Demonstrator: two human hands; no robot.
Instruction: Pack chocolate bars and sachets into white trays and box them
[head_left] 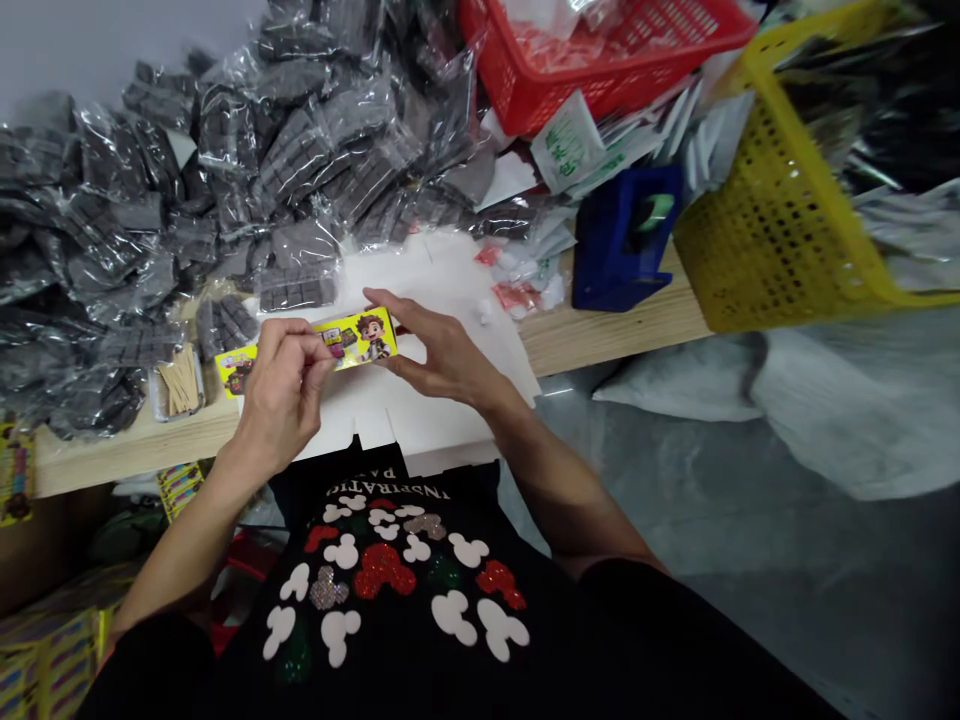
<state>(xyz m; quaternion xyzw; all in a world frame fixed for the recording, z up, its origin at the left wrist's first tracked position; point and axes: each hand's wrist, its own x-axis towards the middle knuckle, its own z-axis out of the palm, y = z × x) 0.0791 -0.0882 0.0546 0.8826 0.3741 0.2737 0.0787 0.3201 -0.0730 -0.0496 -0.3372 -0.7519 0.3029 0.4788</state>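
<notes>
Both hands hold a small yellow printed box [358, 338] with a cartoon figure on it, just above a flat white cardboard sheet [442, 285]. My left hand [281, 390] pinches the box's left end with curled fingers. My right hand [435, 350] grips its right end, fingers wrapped over the top. A second yellow box [234, 367] lies on the table right behind my left hand. A small clear tub of wooden sticks [178, 383] sits to the left of it.
A big heap of grey blocks in clear bags [225, 170] fills the table's left and back. A red basket [600, 55], a blue tape dispenser [626, 235] and a yellow basket [780, 210] stand at the right. Colourful boxes [45, 660] lie below the table's wooden edge [607, 335].
</notes>
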